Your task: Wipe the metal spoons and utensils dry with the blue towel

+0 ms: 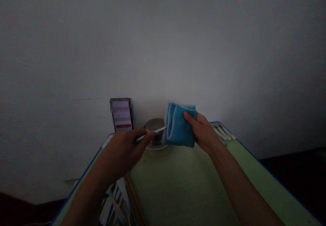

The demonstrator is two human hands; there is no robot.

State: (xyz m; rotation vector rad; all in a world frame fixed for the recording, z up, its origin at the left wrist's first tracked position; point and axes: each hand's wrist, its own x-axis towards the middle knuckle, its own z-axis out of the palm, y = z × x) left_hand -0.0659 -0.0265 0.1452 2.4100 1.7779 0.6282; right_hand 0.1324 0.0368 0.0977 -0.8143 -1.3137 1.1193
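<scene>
Between the fingers of the left hand [127,148] and right hand [205,131], a slender utensil [161,129] meets a folded blue cloth [182,129]. Left fingers pinch the utensil's near end; right fingers clasp the cloth's outer side, probably so that its folds cover the hidden far end.

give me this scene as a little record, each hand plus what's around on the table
left hand: grips a thin silvery metal utensil, its far end at the cloth
right hand: holds a folded blue cloth with pale edging
beyond hands: round metallic-looking container, partly hidden
far left: dark rectangular phone, upright, screen lit
far right: white-handled utensils, side by side
near left: long, slim utensils, partly behind left forearm
surface: green tabletop with blue edge
lighting: dim
</scene>
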